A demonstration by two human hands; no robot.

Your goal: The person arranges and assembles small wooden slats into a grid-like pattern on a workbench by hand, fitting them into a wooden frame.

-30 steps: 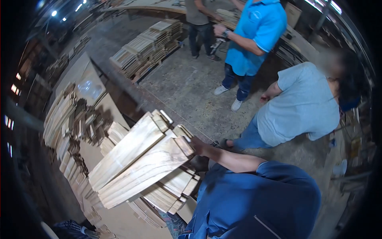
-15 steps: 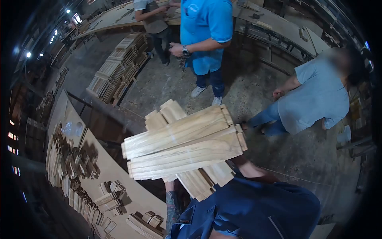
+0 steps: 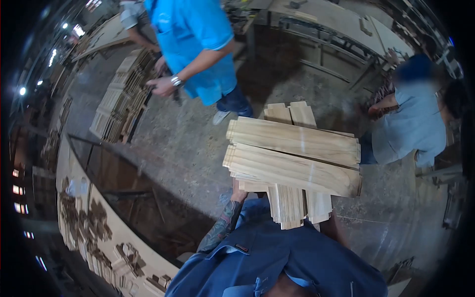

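Observation:
A crosswise stack of pale wooden boards (image 3: 294, 153) is held in front of my body, with two boards lying side by side on top and others crossing beneath. My left hand (image 3: 239, 192) is under the stack's left side; the wrist shows below a tattooed forearm, but the fingers are hidden by the boards. On the other side my right forearm reaches up beneath the stack, and my right hand is out of sight under the wood. Both arms bear the load.
A person in a blue shirt (image 3: 198, 49) stands ahead, and a person in a grey shirt (image 3: 408, 123) is at the right. Stacked boards (image 3: 118, 94) stand on the floor at the left. A long table (image 3: 111, 208) holding wooden pieces runs along my lower left.
The stack has swung to the right in view and turned clockwise. The table and floor pile have shifted left. The person in blue now appears further left, facing left.

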